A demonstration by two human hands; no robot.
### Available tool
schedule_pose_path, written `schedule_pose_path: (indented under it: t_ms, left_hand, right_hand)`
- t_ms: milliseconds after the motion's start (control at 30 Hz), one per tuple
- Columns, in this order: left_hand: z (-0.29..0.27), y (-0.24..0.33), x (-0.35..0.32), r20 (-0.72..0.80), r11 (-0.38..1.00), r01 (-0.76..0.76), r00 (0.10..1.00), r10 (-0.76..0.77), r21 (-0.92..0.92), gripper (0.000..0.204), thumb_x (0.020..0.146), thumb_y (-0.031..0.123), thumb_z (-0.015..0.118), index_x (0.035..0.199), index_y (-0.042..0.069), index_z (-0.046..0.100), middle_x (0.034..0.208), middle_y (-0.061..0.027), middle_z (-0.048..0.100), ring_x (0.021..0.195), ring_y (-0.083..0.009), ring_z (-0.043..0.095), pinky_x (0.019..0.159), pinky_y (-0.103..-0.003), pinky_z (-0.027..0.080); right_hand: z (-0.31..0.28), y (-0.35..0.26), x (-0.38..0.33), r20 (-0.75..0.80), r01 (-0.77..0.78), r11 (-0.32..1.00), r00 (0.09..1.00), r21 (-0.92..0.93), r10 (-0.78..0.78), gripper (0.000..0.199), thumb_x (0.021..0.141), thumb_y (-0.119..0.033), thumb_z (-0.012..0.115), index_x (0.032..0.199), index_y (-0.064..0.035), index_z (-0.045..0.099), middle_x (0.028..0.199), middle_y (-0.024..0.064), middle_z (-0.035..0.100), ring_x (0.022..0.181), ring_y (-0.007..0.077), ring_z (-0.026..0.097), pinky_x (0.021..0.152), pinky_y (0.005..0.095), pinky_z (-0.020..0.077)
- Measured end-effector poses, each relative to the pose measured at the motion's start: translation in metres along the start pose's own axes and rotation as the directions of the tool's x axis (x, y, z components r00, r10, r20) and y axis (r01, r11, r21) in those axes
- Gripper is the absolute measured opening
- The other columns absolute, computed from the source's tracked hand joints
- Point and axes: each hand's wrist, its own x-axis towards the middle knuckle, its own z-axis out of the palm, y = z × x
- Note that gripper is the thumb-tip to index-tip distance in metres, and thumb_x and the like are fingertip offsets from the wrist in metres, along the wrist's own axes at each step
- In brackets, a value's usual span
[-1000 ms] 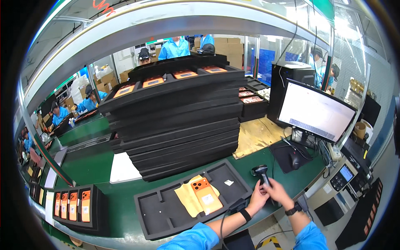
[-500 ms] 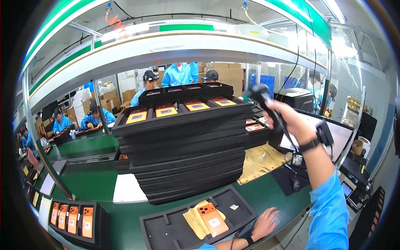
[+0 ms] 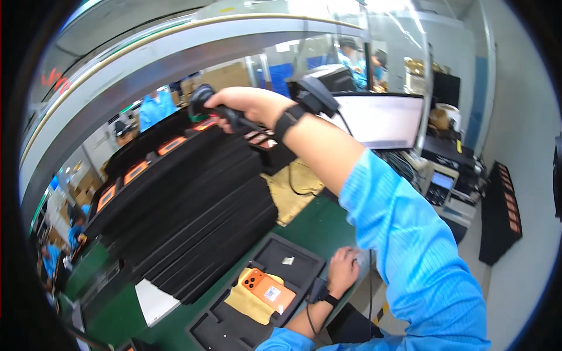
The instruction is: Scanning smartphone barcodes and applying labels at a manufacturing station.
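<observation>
Rising from the tabletop (image 3: 333, 225), the black tray stack (image 3: 193, 216) stands apart from the loosely spread left hand (image 3: 342, 274). Nearer, the right hand (image 3: 250, 104) has its fingers (image 3: 224, 124) wrapped around a scanner (image 3: 201, 102) slanting down-right; atop the stack, below-left of them, lies a red-lit phone (image 3: 205, 124).

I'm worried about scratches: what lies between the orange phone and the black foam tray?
In the head view, a yellow cloth lies between the orange phone and the black foam tray. Whether it underlies the whole phone is hidden.
</observation>
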Motion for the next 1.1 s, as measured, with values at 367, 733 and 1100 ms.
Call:
schedule_pose_path:
  t_ms: [367,733,1100]
  left_hand:
    - [0.001,0.000,0.002,0.026,0.999,-0.018,1.000,0.017,0.034,0.028,0.081,0.016,0.063,0.105,0.002,0.066,0.117,-0.0199,0.061,0.112,-0.0403,0.052,0.094,-0.048,0.042]
    - [0.000,-0.002,0.000,-0.134,0.999,-0.048,0.990,0.050,0.014,0.020,0.080,0.014,0.062,0.094,0.001,0.067,0.109,-0.0209,0.064,0.103,-0.0408,0.056,0.085,-0.049,0.046]
    - [-0.007,-0.006,-0.011,-0.066,0.998,0.027,0.997,-0.031,-0.059,0.022,0.082,0.009,0.058,0.102,0.005,0.067,0.112,-0.0122,0.059,0.112,-0.0322,0.053,0.096,-0.042,0.045]
  right_hand:
    - [0.014,-0.022,0.006,-0.098,-0.064,0.979,0.994,-0.192,0.046,0.021,0.093,-0.015,0.056,0.106,0.0011,0.052,0.070,0.0085,0.057,0.054,0.0166,0.058,0.053,0.0363,0.0586]
    - [0.018,-0.043,0.006,-0.100,-0.048,0.962,0.995,-0.271,0.022,0.025,0.086,-0.011,0.064,0.104,0.0036,0.054,0.075,0.0147,0.061,0.058,0.0222,0.063,0.056,0.0428,0.0629]
    - [0.006,-0.066,0.013,-0.054,-0.143,0.946,0.990,-0.291,0.133,0.032,0.094,-0.017,0.054,0.114,0.0062,0.045,0.073,0.0074,0.060,0.057,0.0132,0.061,0.053,0.0290,0.0580]
